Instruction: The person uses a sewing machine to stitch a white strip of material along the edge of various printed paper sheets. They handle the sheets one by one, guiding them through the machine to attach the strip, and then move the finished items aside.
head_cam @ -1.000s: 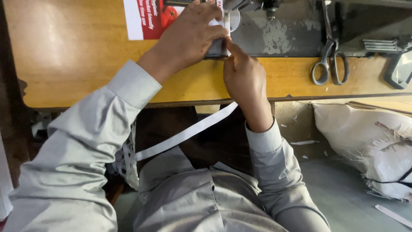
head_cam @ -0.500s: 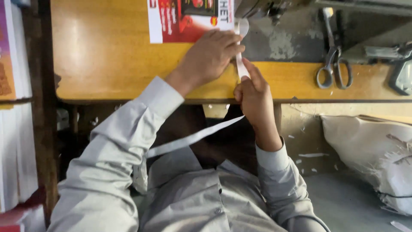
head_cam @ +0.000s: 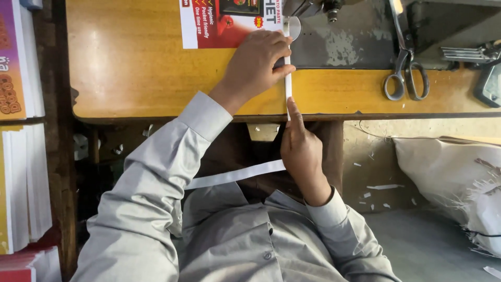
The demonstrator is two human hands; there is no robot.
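Observation:
A narrow white strip point(head_cam: 287, 86) runs from the sewing machine's metal bed point(head_cam: 360, 44) down over the front edge of the yellow wooden table point(head_cam: 130, 68). My left hand point(head_cam: 255, 65) lies on the tabletop and pinches the strip's upper part between thumb and fingers. My right hand point(head_cam: 300, 151) sits just below the table edge with its forefinger stretched up along the strip. The strip's loose tail point(head_cam: 235, 176) trails leftward across my lap.
Scissors point(head_cam: 404, 70) lie on the table at the right. A red and white printed sheet point(head_cam: 224, 21) lies at the top. Stacks of white paper point(head_cam: 23, 183) stand at the left. A white sack point(head_cam: 449, 177) rests on the floor at the right, with paper scraps nearby.
My right hand has slid down the strip from the tabletop to below the table edge. My left hand stays pinching the strip. The view has shifted left, showing the paper stacks.

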